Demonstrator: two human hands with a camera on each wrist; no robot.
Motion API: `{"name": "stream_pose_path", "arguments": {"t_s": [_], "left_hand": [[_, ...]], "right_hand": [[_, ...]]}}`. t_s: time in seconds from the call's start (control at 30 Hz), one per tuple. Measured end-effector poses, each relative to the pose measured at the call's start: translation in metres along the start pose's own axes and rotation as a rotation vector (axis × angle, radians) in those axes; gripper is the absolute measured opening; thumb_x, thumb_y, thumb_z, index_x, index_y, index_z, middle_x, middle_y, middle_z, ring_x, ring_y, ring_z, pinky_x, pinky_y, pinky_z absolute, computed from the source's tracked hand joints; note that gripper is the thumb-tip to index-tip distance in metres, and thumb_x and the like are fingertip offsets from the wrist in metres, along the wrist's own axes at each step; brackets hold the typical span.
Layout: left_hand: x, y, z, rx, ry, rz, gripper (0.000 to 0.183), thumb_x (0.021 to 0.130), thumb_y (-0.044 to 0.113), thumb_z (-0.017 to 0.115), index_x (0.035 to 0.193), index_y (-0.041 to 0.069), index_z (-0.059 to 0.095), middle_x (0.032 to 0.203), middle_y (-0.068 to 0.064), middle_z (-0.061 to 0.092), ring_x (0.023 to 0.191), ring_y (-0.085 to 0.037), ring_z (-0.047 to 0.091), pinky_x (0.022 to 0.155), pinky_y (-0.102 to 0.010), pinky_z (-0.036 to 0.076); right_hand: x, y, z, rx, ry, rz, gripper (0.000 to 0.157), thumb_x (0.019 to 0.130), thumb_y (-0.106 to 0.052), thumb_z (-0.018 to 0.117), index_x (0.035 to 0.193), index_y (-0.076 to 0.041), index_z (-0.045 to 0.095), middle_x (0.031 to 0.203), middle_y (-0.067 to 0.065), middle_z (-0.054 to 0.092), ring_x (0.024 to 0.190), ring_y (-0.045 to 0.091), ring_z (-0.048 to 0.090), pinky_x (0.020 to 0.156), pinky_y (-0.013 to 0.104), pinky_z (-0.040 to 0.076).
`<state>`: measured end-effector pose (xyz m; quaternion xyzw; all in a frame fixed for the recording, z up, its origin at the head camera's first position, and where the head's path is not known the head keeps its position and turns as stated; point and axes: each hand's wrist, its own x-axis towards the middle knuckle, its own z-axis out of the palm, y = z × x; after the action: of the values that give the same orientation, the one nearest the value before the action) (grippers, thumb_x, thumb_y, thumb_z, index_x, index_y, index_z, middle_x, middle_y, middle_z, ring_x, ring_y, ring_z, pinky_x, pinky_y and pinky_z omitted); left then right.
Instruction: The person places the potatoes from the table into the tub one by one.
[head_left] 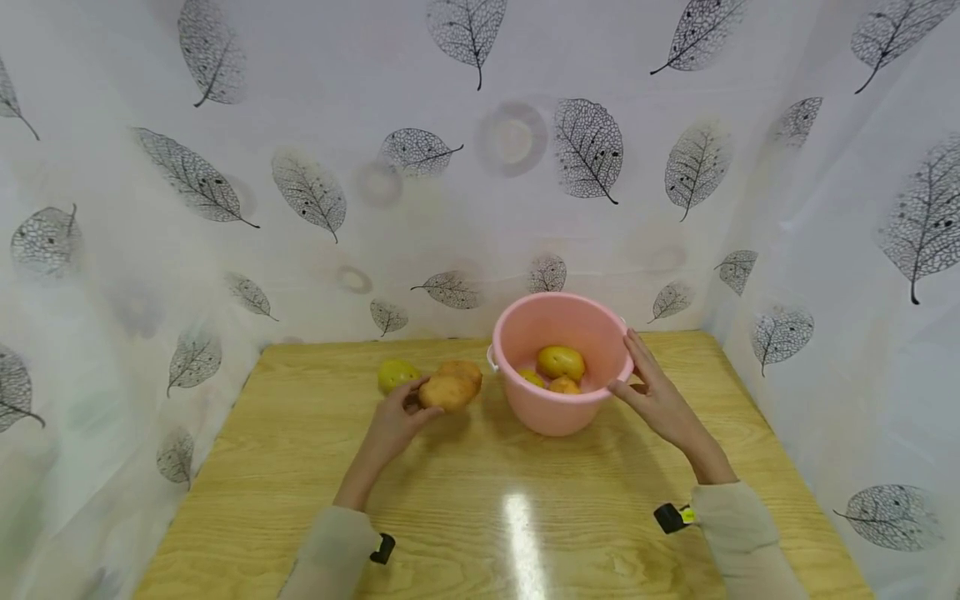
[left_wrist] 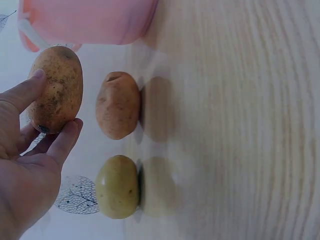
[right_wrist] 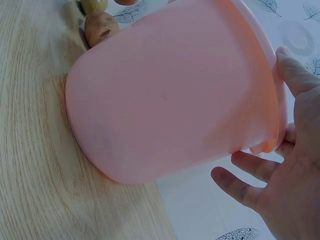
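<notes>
My left hand (head_left: 394, 423) grips a brown potato (left_wrist: 57, 90) between thumb and fingers, held up off the table. In the left wrist view, another brown potato (left_wrist: 118, 106) and a yellow-green potato (left_wrist: 118, 187) rest on the table beyond it. To their right stands a pink bucket (head_left: 553, 417) with three potatoes visible inside, the largest a yellow one (head_left: 561, 362). My right hand (head_left: 662, 402) holds the bucket's right side at the rim, thumb toward the front and fingers spread along it.
The wooden table (head_left: 300, 467) ends at the back against a white leaf-patterned curtain (head_left: 517, 217), which also hangs on both sides. A white handle joint (head_left: 492, 358) juts from the bucket's left side, close to the potatoes.
</notes>
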<state>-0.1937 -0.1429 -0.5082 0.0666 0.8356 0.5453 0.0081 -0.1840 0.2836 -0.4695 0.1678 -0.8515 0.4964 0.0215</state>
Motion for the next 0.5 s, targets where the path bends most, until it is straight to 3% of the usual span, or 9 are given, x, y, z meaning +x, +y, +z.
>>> {"name": "stream_pose_path", "arguments": {"t_s": [0.3,0.37,0.5], "left_hand": [[-0.001,0.018,-0.02,-0.006,-0.004,-0.028,0.068,0.093,0.018,0.079,0.149,-0.004,0.048,0.148,-0.028,0.051,0.129,-0.042,0.058,0.101,-0.04,0.055],[0.0,0.02,-0.024,-0.015,0.008,-0.034,0.068,0.093,0.018,0.08,0.149,-0.003,0.049,0.148,-0.027,0.051,0.128,-0.04,0.059,0.1,-0.039,0.055],[0.002,0.025,-0.03,-0.027,0.015,-0.027,0.067,0.093,0.018,0.079,0.149,-0.003,0.049,0.147,-0.027,0.052,0.128,-0.038,0.059,0.099,-0.036,0.056]], "right_hand": [[0.0,-0.001,0.0,-0.011,-0.002,0.006,0.081,0.106,-0.016,0.061,0.167,-0.012,0.008,0.173,0.007,-0.004,0.151,0.045,0.026,0.108,0.06,0.043],[0.0,-0.001,0.0,-0.017,-0.002,0.008,0.081,0.106,-0.015,0.061,0.167,-0.012,0.008,0.173,0.007,-0.003,0.151,0.044,0.026,0.109,0.052,0.045],[0.0,-0.001,0.0,-0.019,-0.002,0.009,0.081,0.105,-0.015,0.061,0.167,-0.014,0.008,0.173,0.006,-0.003,0.151,0.043,0.027,0.104,0.022,0.045]]}}
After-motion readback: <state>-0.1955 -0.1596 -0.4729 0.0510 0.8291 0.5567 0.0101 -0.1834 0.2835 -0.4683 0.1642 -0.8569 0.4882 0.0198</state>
